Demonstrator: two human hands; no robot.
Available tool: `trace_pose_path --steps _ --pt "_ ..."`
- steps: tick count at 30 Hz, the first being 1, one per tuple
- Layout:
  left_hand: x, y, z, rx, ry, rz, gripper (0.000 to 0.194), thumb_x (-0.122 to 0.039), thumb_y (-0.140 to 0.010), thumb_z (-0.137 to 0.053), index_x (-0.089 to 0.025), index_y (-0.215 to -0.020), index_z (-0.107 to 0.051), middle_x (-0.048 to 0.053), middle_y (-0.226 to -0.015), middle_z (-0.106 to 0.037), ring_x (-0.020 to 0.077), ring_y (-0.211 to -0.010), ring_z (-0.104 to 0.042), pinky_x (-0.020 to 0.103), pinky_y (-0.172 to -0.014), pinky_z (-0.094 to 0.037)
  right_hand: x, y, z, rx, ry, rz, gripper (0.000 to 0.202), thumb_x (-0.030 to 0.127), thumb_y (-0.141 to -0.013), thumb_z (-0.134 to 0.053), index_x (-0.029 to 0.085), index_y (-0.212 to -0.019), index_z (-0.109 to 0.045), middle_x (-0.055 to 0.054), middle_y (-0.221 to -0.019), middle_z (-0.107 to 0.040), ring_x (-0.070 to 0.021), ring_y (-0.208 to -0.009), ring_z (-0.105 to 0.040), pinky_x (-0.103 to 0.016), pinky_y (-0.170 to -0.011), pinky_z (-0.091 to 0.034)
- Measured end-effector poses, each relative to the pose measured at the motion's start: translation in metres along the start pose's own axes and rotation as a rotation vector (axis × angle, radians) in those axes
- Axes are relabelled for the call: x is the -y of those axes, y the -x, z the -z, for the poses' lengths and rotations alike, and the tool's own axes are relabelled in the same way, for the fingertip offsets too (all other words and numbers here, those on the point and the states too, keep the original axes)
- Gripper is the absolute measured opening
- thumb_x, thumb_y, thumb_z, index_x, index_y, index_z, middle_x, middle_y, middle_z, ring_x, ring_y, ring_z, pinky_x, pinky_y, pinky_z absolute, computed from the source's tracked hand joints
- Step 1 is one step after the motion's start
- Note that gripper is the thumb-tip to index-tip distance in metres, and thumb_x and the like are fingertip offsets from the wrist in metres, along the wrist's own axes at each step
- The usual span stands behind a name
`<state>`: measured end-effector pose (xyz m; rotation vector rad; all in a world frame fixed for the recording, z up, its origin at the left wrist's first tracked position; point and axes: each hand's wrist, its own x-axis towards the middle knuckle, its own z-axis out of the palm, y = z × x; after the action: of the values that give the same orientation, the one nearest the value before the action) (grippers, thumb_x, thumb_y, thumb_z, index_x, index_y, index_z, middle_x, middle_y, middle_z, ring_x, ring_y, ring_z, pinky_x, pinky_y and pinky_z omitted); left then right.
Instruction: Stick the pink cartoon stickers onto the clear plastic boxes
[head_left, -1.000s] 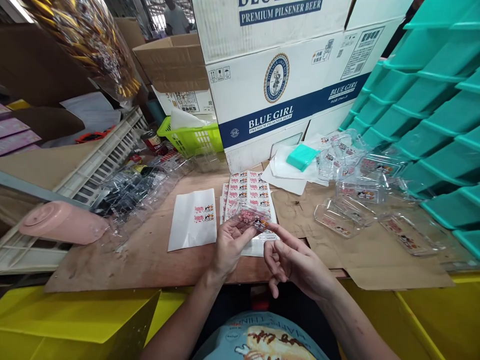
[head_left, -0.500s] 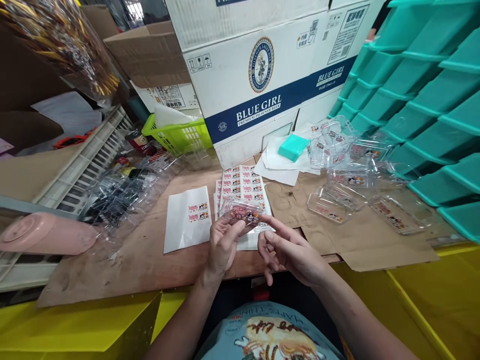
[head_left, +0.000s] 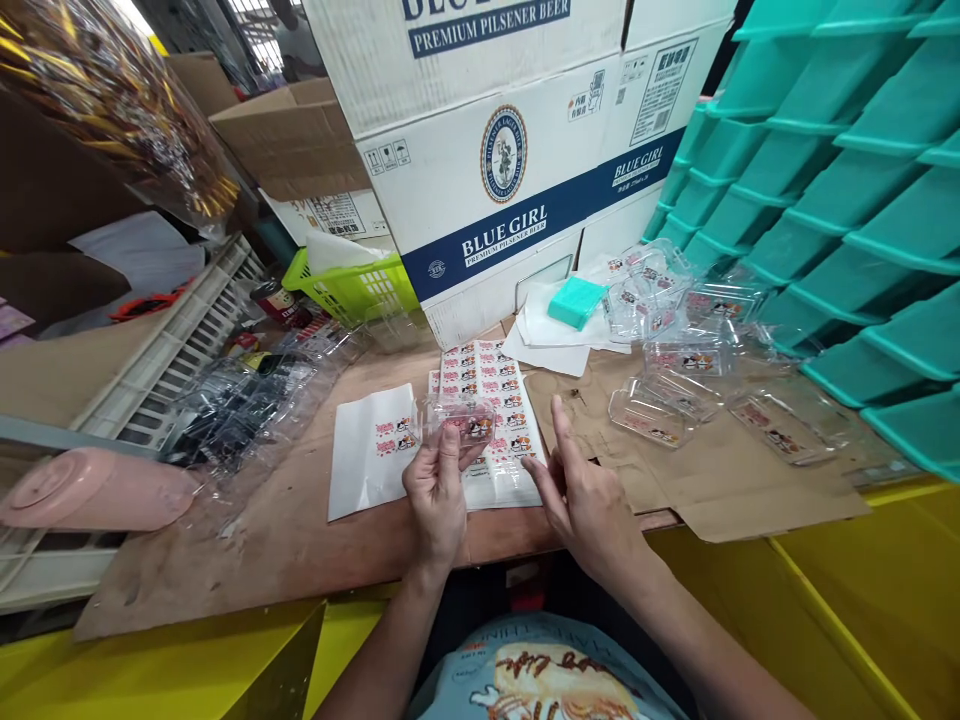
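Between the thumb and fingers of my left hand (head_left: 439, 495) is a clear plastic box (head_left: 459, 420) with a cat sticker on it. It is held above the sticker sheets (head_left: 517, 400), which carry rows of pink lettering and cartoon cats. My right hand (head_left: 589, 490) is apart from the box, to its right, with the index finger stretched out and nothing in its grasp. Left of the box lies a mostly bare white sheet (head_left: 360, 465) with a few stickers left on it. Several stickered clear boxes (head_left: 652, 415) lie on flattened cardboard at the right.
Stacked teal bins (head_left: 810, 220) rise at the right. A white beer carton (head_left: 450, 150) stands behind, near a lime basket (head_left: 356, 285). On the left are a pink bottle (head_left: 97, 487) and a pile of clear plastic packs (head_left: 240, 400). A teal block (head_left: 576, 302) sits on white papers.
My right hand has drawn away from the box to the right, its index finger now pointing up. My left hand has shifted slightly left with the box. The view has tilted upward a little.
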<state>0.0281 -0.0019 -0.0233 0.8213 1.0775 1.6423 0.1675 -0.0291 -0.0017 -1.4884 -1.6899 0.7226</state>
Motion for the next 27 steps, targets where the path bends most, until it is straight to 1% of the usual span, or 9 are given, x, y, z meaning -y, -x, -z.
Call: trace_pose_path --steps 7,11,13,16,18,20,23,25,27 --pt "-0.018 0.005 -0.010 0.078 0.212 0.207 0.020 -0.037 -0.079 -0.076 -0.019 -0.089 -0.075 0.005 -0.097 -0.078 0.0224 -0.091 -0.073 0.040 -0.087 -0.059 -0.004 -0.002 0.008 0.029 0.083 0.158 0.057 0.038 -0.095 -0.052 0.028 -0.150 -0.040 -0.013 -0.099 -0.066 -0.0277 -0.091 -0.059 -0.042 -0.086 -0.049" --pt "-0.027 0.002 -0.004 0.353 -0.004 0.258 0.029 -0.044 -0.083 -0.069 -0.021 -0.100 -0.074 0.008 -0.102 -0.076 0.0258 -0.095 -0.072 0.044 -0.089 -0.057 -0.013 -0.033 0.032 0.066 -0.277 0.179 0.070 0.043 -0.088 -0.065 0.029 -0.150 -0.036 -0.011 -0.131 -0.055 -0.0248 -0.111 -0.057 -0.037 -0.091 -0.050" --pt "-0.028 -0.008 0.018 0.378 -0.343 0.074 0.041 -0.047 -0.082 -0.068 -0.024 -0.117 -0.068 0.010 -0.114 -0.072 0.0283 -0.104 -0.068 0.046 -0.095 -0.053 -0.032 -0.055 0.064 -0.094 -0.259 0.138 0.064 0.044 -0.087 -0.064 0.024 -0.145 -0.043 -0.013 -0.127 -0.056 -0.0219 -0.101 -0.060 -0.035 -0.083 -0.052" --pt "-0.022 -0.031 0.075 0.155 -1.006 -0.317 0.067 -0.050 -0.068 -0.078 -0.023 -0.127 -0.061 0.012 -0.125 -0.063 0.0358 -0.117 -0.056 0.054 -0.103 -0.044 -0.080 -0.088 0.137 -0.592 0.178 0.088 0.072 0.049 -0.078 -0.070 0.016 -0.138 -0.051 -0.017 -0.117 -0.059 -0.0274 -0.098 -0.057 -0.044 -0.085 -0.049" --pt "-0.015 -0.043 0.113 0.110 -1.296 -0.403 0.053 -0.047 -0.076 -0.070 -0.020 -0.122 -0.062 0.013 -0.114 -0.063 0.0353 -0.109 -0.056 0.055 -0.098 -0.044 -0.110 -0.109 0.179 -0.666 0.451 0.025 0.079 0.052 -0.077 -0.069 0.010 -0.141 -0.049 -0.022 -0.115 -0.061 -0.0333 -0.103 -0.057 -0.052 -0.092 -0.044" --pt "-0.008 -0.046 0.136 0.128 -1.383 -0.431 0.029 -0.034 -0.089 -0.053 -0.020 -0.111 -0.065 0.011 -0.101 -0.063 0.0302 -0.099 -0.058 0.049 -0.092 -0.047 -0.122 -0.125 0.190 -0.686 0.658 0.055 0.080 0.055 -0.078 -0.068 0.005 -0.139 -0.051 -0.031 -0.131 -0.053 -0.0431 -0.124 -0.045 -0.061 -0.102 -0.032" --pt "0.000 -0.038 0.123 0.120 -1.316 -0.516 0.028 -0.020 -0.094 -0.040 -0.020 -0.104 -0.066 0.009 -0.094 -0.062 0.0244 -0.092 -0.061 0.039 -0.086 -0.050 -0.092 -0.122 0.138 -0.621 0.483 0.210 0.074 0.055 -0.081 -0.067 0.008 -0.137 -0.054 -0.029 -0.141 -0.047 -0.0418 -0.133 -0.039 -0.060 -0.107 -0.027" --pt "0.003 -0.026 0.091 0.120 -1.242 -0.593 0.028 -0.017 -0.095 -0.041 -0.020 -0.108 -0.065 0.009 -0.095 -0.061 0.0224 -0.092 -0.062 0.036 -0.085 -0.051 -0.053 -0.104 0.075 -0.320 -0.015 0.120 0.059 0.053 -0.086 -0.062 0.013 -0.129 -0.059 -0.020 -0.117 -0.066 -0.0323 -0.110 -0.060 -0.052 -0.097 -0.043" --pt "0.002 -0.015 0.057 0.229 -1.169 -0.657 0.030 -0.015 -0.094 -0.043 -0.022 -0.116 -0.063 0.008 -0.099 -0.062 0.0215 -0.097 -0.062 0.035 -0.088 -0.051 -0.021 -0.088 0.014 0.173 -0.515 -0.070 0.062 0.051 -0.084 -0.066 0.015 -0.133 -0.053 -0.015 -0.108 -0.070 -0.0278 -0.100 -0.065 -0.045 -0.087 -0.051"
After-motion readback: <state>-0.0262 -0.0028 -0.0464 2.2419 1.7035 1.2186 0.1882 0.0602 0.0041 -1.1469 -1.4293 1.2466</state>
